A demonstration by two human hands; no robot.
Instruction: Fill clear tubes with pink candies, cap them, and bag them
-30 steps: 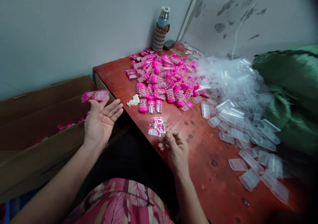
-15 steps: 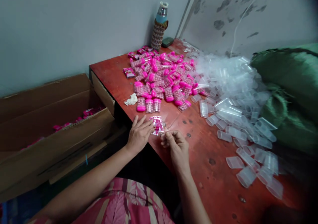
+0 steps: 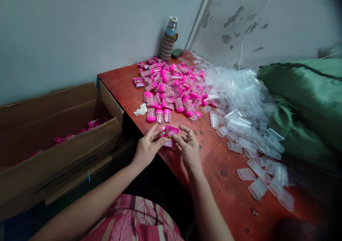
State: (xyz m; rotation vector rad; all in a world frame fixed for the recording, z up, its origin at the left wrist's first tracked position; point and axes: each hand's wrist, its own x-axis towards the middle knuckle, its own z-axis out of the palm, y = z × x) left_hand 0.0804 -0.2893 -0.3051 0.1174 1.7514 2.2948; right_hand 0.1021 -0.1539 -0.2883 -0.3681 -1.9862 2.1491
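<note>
Both hands hold a small pink printed plastic sleeve [image 3: 169, 131] at the table's near edge. My left hand [image 3: 147, 146] pinches its left side, thumb in front. My right hand [image 3: 189, 147] grips its right side between thumb and fingers. Just beyond the sleeve, several clear bottles with pink caps [image 3: 159, 116] stand or lie in a short row, filled with pink balls. Behind them spreads a heap of similar pink-capped bottles [image 3: 176, 87]. Whether anything lies inside the sleeve I cannot tell.
Empty clear plastic tubes [image 3: 244, 109] are piled on the right of the red table [image 3: 213, 194], beside a green sack [image 3: 307, 102]. A cardboard box [image 3: 66, 123] with pink packs stands at the left. A flask [image 3: 167, 45] in a knitted cover and crumpled white scrap [image 3: 140, 109] are on the table.
The pink sleeve lay flat under my left fingers before; now both hands hold it, raised and tilted. My right hand has moved onto its right side. The camera view has shifted slightly.
</note>
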